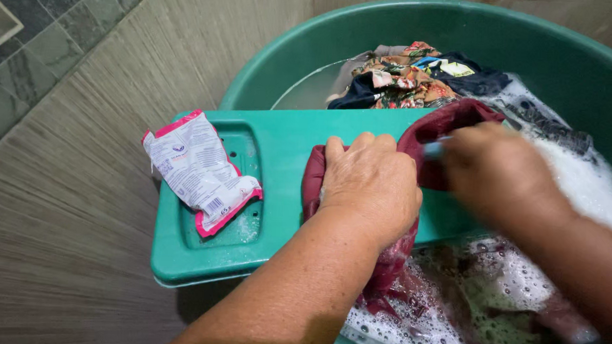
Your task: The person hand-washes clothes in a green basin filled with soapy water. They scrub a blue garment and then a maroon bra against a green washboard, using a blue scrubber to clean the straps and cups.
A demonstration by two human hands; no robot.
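My left hand [370, 188] presses the maroon garment [450, 123] flat on the washboard [280, 144] at frame centre; my right hand [499, 175] (blurred) grips a brush [434, 149], best stroked firmly

A white detergent sachet [199, 169] with pink edges lies crumpled and torn open in the recessed soap tray [248, 225] at the left end of the green washboard. Behind the board, a heap of clothes [418, 75], floral print mixed with dark pieces, sits piled against the far wall of the big green tub [420, 20]. Foam [584, 182] covers the water to the right. Grey-brown floor tiles [61, 204] surround the tub, darker slate ones [40, 27] in the corner.
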